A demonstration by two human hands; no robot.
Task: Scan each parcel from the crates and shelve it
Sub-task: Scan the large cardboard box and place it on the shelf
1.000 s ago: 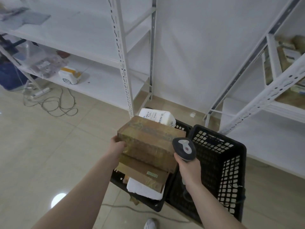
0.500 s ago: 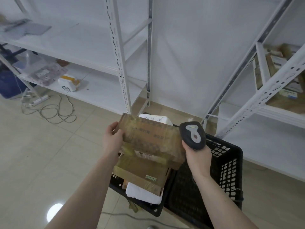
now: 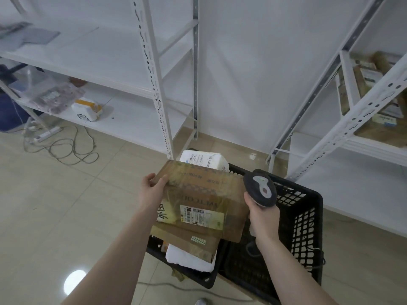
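Observation:
My left hand (image 3: 152,190) grips the left end of a brown cardboard parcel (image 3: 204,194), held above the crates and tilted so its white barcode label (image 3: 201,216) faces me. My right hand (image 3: 263,215) holds a dark grey barcode scanner (image 3: 259,187) just right of the parcel. Below lies a black crate (image 3: 209,280) with another brown box (image 3: 189,238), a white packet (image 3: 187,258) and a white labelled parcel (image 3: 204,160). A second black crate (image 3: 306,219) stands to its right.
White metal shelving (image 3: 99,62) runs along the left, with a small white and yellow device (image 3: 87,108) and plastic-wrapped items (image 3: 55,95). Another rack (image 3: 361,106) at right holds several parcels (image 3: 378,128). Cables (image 3: 66,146) lie on the tiled floor.
The parcel has been lifted and turned so its labelled face now points toward me. The scanner in my right hand has risen beside the parcel's right end.

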